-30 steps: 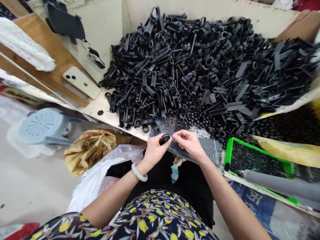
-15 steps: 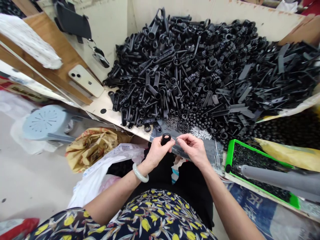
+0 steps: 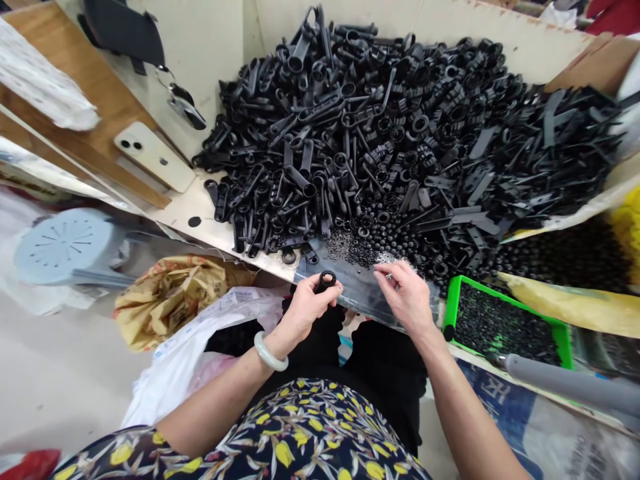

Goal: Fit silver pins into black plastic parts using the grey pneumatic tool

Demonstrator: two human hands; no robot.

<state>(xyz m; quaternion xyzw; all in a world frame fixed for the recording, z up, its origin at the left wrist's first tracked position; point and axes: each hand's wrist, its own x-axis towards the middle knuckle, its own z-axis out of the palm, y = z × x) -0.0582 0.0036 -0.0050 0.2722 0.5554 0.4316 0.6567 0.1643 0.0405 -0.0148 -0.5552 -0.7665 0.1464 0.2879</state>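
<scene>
My left hand (image 3: 303, 310) is closed around a black plastic part with a ring-shaped end (image 3: 327, 280), its round opening facing up. Thumb and fingertips of my right hand (image 3: 409, 297) are pinched together just in front of a small heap of silver metal pins (image 3: 386, 257). A tiny silver pin (image 3: 389, 275) shows at those fingertips. Left of the pins lie small black pieces (image 3: 363, 253) and a patch of fine dark metal bits (image 3: 340, 245). Behind them are shiny black balls (image 3: 393, 237). A dark sheet (image 3: 355, 287) covers the table edge under my hands.
A large heap of black plastic levers and rings (image 3: 320, 133) fills the table, with flat black pieces (image 3: 480, 180) on the right. A green tray (image 3: 453, 307) and a grey powered screwdriver (image 3: 560, 380) are at right. A phone (image 3: 155, 157) leans at left, above a stool (image 3: 65, 247).
My right hand has moved right, away from my left hand, to the silver pins. My left hand still holds the black part. The whole view has shifted slightly.
</scene>
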